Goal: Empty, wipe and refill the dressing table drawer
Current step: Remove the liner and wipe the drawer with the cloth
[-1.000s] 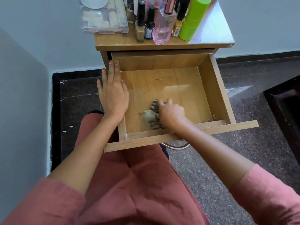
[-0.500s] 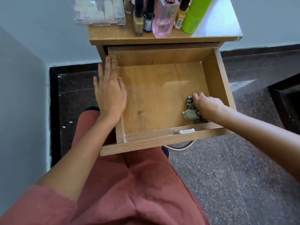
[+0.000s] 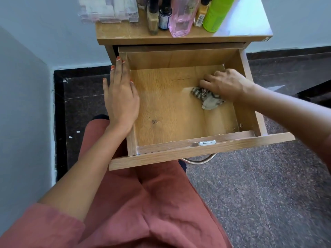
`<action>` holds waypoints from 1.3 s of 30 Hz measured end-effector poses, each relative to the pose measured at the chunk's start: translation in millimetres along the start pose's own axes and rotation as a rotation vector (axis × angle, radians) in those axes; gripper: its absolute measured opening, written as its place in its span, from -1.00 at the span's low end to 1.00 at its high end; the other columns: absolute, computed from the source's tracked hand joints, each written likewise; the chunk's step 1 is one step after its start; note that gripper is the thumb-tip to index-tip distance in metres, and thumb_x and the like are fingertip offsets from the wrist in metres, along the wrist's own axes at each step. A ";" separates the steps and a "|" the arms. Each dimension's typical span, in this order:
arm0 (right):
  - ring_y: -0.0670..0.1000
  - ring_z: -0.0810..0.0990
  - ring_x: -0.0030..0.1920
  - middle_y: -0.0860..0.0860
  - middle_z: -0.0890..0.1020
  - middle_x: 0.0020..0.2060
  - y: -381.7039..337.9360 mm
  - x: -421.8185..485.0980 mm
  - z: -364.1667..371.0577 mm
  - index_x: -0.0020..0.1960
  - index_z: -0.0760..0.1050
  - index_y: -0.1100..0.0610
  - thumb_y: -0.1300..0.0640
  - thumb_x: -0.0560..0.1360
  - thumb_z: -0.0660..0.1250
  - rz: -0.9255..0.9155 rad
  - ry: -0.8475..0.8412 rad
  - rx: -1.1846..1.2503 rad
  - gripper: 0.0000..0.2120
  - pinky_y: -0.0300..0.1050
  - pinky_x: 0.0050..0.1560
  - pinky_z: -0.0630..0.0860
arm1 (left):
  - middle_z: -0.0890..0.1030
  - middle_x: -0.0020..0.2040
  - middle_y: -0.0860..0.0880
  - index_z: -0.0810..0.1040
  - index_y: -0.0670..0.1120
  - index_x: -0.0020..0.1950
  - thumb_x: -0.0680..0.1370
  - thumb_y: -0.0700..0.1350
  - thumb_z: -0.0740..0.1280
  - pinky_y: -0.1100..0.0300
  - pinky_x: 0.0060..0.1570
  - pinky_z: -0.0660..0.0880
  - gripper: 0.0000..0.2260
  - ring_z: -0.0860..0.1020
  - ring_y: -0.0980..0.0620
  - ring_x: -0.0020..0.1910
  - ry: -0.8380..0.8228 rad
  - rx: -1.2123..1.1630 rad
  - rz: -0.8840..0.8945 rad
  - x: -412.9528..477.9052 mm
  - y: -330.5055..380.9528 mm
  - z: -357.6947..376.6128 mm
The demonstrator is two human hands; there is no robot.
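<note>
One drawer (image 3: 168, 122), one cloth (image 3: 208, 100), two hands; left hand (image 3: 121, 97) lies flat, fingers straight, on the drawer's 9 o'clock wall; right hand (image 3: 227, 85) curls over the cloth at 2 o'clock inside; five bottles (image 3: 180, 20) at 12 o'clock on the table (image 3: 125, 35); speckled stone floor (image 3: 259, 185); drawer opens toward 6 o'clock, front running 9 to 3.
</note>
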State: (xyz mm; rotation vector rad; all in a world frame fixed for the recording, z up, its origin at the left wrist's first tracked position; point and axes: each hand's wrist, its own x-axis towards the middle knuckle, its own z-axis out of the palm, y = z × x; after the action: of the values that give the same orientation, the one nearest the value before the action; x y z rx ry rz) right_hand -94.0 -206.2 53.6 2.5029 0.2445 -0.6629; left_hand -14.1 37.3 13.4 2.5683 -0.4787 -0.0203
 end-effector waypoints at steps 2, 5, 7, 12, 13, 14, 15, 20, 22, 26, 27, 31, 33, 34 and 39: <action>0.14 0.46 0.21 0.12 0.34 0.30 0.5 0.7 2.0 0.40 0.08 0.08 0.13 0.48 0.29 -0.004 -0.021 0.004 -0.42 -0.03 0.06 0.48 | 0.11 0.52 -0.07 0.11 -0.12 0.49 0.62 -0.19 0.00 -0.01 0.48 -0.02 -0.58 0.08 -0.03 0.50 -0.002 -0.001 -0.003 0.4 -0.3 -0.1; 0.09 0.43 0.24 0.10 0.27 0.35 -8.7 -14.0 9.2 0.42 0.03 0.06 0.02 0.47 0.31 -0.109 -0.075 -0.043 -0.35 -0.10 0.06 0.49 | 0.10 0.52 -0.05 0.10 -0.12 0.49 0.62 -0.19 -0.01 -0.01 0.48 -0.03 -0.58 0.05 -0.03 0.50 -0.003 0.002 -0.015 0.5 -1.2 0.1; 0.06 0.41 0.25 0.09 0.24 0.36 -14.7 -28.0 18.6 0.43 0.02 0.07 0.02 0.51 0.25 -0.233 -0.114 -0.115 -0.40 -0.14 0.10 0.48 | 0.09 0.52 -0.05 0.09 -0.12 0.49 0.62 -0.19 -0.01 -0.01 0.48 -0.04 -0.58 0.05 -0.04 0.51 -0.005 -0.002 -0.016 0.2 -0.8 0.5; 0.05 0.45 0.18 0.08 0.35 0.27 -23.2 -47.3 34.7 0.36 0.15 0.14 0.26 0.57 -0.07 -0.440 -0.114 -0.144 -0.64 -0.11 0.17 0.42 | 0.09 0.52 -0.04 0.09 -0.10 0.49 0.62 -0.18 -0.01 -0.01 0.48 -0.04 -0.58 0.04 -0.04 0.51 -0.007 0.004 -0.017 -0.4 -0.8 0.3; 0.05 0.46 0.16 0.08 0.37 0.25 -23.4 -47.9 35.5 0.34 0.17 0.14 0.28 0.55 -0.10 -0.445 -0.087 -0.146 -0.62 -0.10 0.14 0.43 | 0.09 0.52 -0.04 0.08 -0.10 0.49 0.62 -0.17 -0.01 -0.01 0.49 -0.04 -0.58 0.04 -0.04 0.51 -0.008 0.008 -0.016 -0.2 -1.0 0.3; 0.05 0.48 0.14 0.08 0.39 0.22 -23.4 -48.9 36.5 0.32 0.19 0.15 0.28 0.53 -0.12 -0.444 -0.060 -0.144 -0.61 -0.09 0.11 0.43 | 0.09 0.52 -0.04 0.08 -0.10 0.49 0.62 -0.17 -0.01 -0.01 0.49 -0.04 -0.58 0.03 -0.04 0.51 -0.009 0.009 -0.016 0.1 -1.1 0.4; 0.04 0.50 0.11 0.07 0.42 0.19 -22.6 -49.7 39.6 0.30 0.22 0.16 0.27 0.51 -0.12 -0.437 -0.026 -0.136 -0.61 -0.09 0.07 0.45 | 0.09 0.52 -0.04 0.08 -0.10 0.49 0.62 -0.17 -0.01 -0.01 0.49 -0.04 -0.58 0.03 -0.04 0.51 -0.009 0.010 -0.015 0.3 -1.0 0.6; 0.05 0.58 -0.09 0.06 0.57 -0.06 -17.6 -51.5 61.0 0.09 0.40 0.16 0.27 0.43 0.19 -0.337 0.124 -0.149 -0.76 -0.07 -0.15 0.51 | 0.09 0.52 -0.05 0.10 -0.11 0.49 0.62 -0.19 -0.01 -0.01 0.48 -0.04 -0.59 0.04 -0.04 0.51 0.002 0.000 -0.017 -0.7 -0.3 1.2; 0.04 0.58 -0.17 0.04 0.57 -0.14 -18.6 -49.8 60.8 0.03 0.43 0.16 0.28 0.36 0.30 -0.320 0.150 -0.164 -0.75 -0.10 -0.22 0.48 | 0.10 0.52 -0.07 0.11 -0.13 0.49 0.62 -0.21 -0.01 0.02 0.48 -0.04 -0.59 0.06 -0.03 0.50 0.006 -0.035 -0.009 -0.1 -0.3 1.2; 0.06 0.50 0.13 0.04 0.46 0.14 -15.8 -42.7 45.8 0.24 0.27 0.14 0.22 0.49 0.17 -0.288 0.114 -0.204 -0.67 -0.08 0.03 0.41 | 0.10 0.52 -0.10 0.12 -0.17 0.48 0.61 -0.24 -0.01 0.10 0.48 -0.09 -0.59 0.09 0.02 0.49 0.019 -0.107 0.006 2.1 1.2 1.7; 0.06 0.45 0.20 0.05 0.41 0.21 -13.5 -40.0 40.6 0.28 0.20 0.13 0.20 0.51 0.16 -0.266 0.083 -0.218 -0.64 -0.08 0.09 0.39 | 0.11 0.51 -0.10 0.12 -0.18 0.48 0.61 -0.25 -0.01 0.10 0.48 -0.09 -0.59 0.09 0.02 0.49 0.023 -0.104 0.010 2.6 0.8 1.7; 0.07 0.40 0.28 0.07 0.35 0.29 -2.9 -22.4 23.6 0.31 0.11 0.11 0.10 0.50 0.24 -0.146 -0.002 -0.261 -0.53 -0.08 0.16 0.36 | 0.11 0.51 -0.11 0.13 -0.19 0.47 0.61 -0.25 0.00 0.09 0.48 -0.09 -0.59 0.10 0.00 0.49 0.026 -0.102 0.022 3.2 0.8 1.9; 0.06 0.44 0.25 0.07 0.37 0.29 1.7 -13.8 16.8 0.32 0.10 0.11 0.10 0.50 0.25 -0.097 0.010 -0.253 -0.51 -0.10 0.15 0.38 | 0.11 0.51 -0.12 0.13 -0.18 0.47 0.61 -0.24 0.00 0.09 0.48 -0.09 -0.59 0.10 -0.01 0.49 0.022 -0.084 0.026 2.9 0.5 1.9; 0.05 0.46 0.23 0.07 0.38 0.28 3.6 -10.7 15.1 0.32 0.12 0.11 0.10 0.50 0.24 -0.086 0.017 -0.249 -0.53 -0.10 0.14 0.39 | 0.11 0.51 -0.11 0.12 -0.18 0.48 0.61 -0.23 0.00 0.09 0.47 -0.08 -0.59 0.10 -0.01 0.49 0.020 -0.067 0.028 2.8 0.2 1.7; 0.03 0.51 0.16 0.07 0.40 0.26 2.7 -16.4 22.3 0.30 0.16 0.15 0.11 0.56 0.12 -0.238 0.003 -0.238 -0.65 -0.12 0.17 0.40 | 0.11 0.52 -0.08 0.10 -0.14 0.49 0.62 -0.18 -0.01 0.01 0.47 -0.05 -0.59 0.06 -0.04 0.50 0.015 0.054 0.013 2.0 -1.0 1.4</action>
State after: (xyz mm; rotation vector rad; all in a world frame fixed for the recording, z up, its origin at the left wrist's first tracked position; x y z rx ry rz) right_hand -116.4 -221.2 46.7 2.2659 0.5938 -0.6795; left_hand -12.0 36.7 11.8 2.6159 -0.4963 0.0163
